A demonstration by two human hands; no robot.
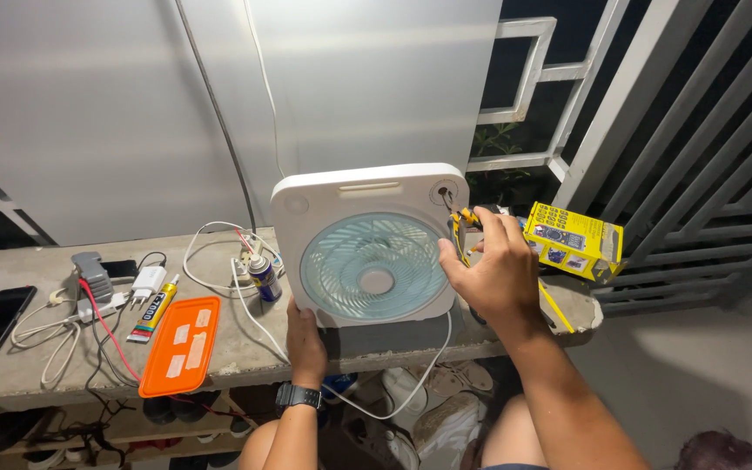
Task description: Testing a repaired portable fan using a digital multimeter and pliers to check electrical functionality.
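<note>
Upright, white square fan (367,248) in both hands' closed grip, yellow box (573,239) just beside right hand (491,265)

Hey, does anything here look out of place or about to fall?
The orange tray sticks out past the front edge of the ledge, so it could tip off. The fan stands on its edge near the rim, steadied by the left hand and right hand.

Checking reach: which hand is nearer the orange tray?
Left. The left hand grips the fan's bottom edge, just right of the orange tray; the right hand is at the fan's far side.
</note>
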